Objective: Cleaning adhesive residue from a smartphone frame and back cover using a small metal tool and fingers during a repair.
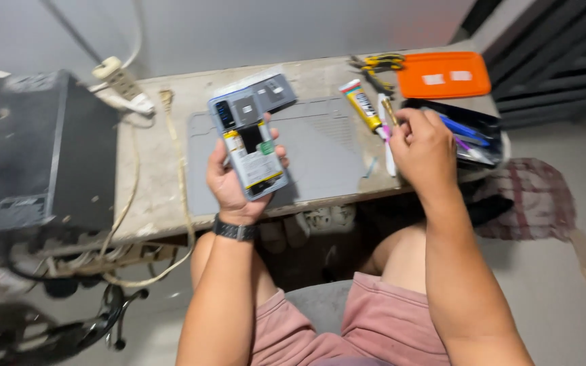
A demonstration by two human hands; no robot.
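Head view: left hand (239, 179) fingers clamped round an opened light-blue smartphone with exposed back internals (249, 146), held above the grey rubber repair mat (320, 152) on the worn beige worktop (154, 169). Right hand (425, 152) fingers pinched together on a thin white-handled tool (388, 154); yellow glue tube (363, 105) just beyond them, orange flat case (444, 74) farther off.

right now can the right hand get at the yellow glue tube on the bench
Probably yes. The right hand hovers just right of the yellow glue tube, which lies uncovered on the bench; nothing stands between them, though the fingers already seem to pinch a thin tool.
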